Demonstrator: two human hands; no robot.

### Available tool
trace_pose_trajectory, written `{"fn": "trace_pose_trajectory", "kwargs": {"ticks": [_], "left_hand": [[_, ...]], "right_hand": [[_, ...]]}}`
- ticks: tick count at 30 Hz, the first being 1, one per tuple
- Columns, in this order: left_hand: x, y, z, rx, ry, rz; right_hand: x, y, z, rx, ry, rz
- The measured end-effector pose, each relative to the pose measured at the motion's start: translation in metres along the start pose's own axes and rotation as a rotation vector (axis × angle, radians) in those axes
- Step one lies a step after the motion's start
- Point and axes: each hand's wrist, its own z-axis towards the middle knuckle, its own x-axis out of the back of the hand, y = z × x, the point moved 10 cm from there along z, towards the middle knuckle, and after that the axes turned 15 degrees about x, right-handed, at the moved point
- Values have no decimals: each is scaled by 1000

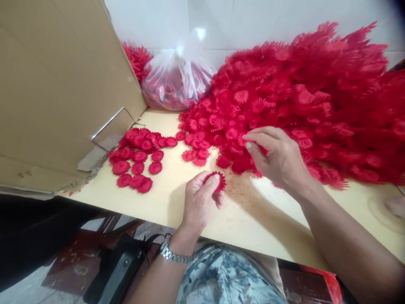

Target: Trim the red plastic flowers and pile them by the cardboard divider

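Observation:
My left hand (202,198) pinches a round red flower-shaped piece (220,181) with a toothed edge, thumb on its face, just above the table. My right hand (275,156) is held up at the front of a large heap of similar red pieces (278,93), its thumb and fingertips brought together. Red shows by those fingertips, but whether it is a held piece or the heap behind cannot be told. To the left of my left hand lies a smaller group of red pieces (138,156), some flat and single, others overlapping.
A tall cardboard box (63,84) with a wire handle (109,122) stands at the left. Behind, a tied clear plastic bag (177,80) of red pieces leans near the white wall (253,21). Reddish crumbs dot the pale table (158,202). A black bag (117,270) is below its edge.

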Motion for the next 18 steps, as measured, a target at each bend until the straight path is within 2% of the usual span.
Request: {"fn": "trace_pose_trajectory", "kwargs": {"ticks": [5,9,14,18], "left_hand": [[1,0,-3,-11,37,66],[0,3,-2,-56,50,135],[1,5,-1,-86,70,201],[2,3,-3,-78,67,255]], "right_hand": [[-17,-27,-5,-59,-125,430],[-30,-43,-8,-95,-158,674],[-39,-57,-8,-17,-217,689],[-38,-61,-8,66,-241,575]]}}
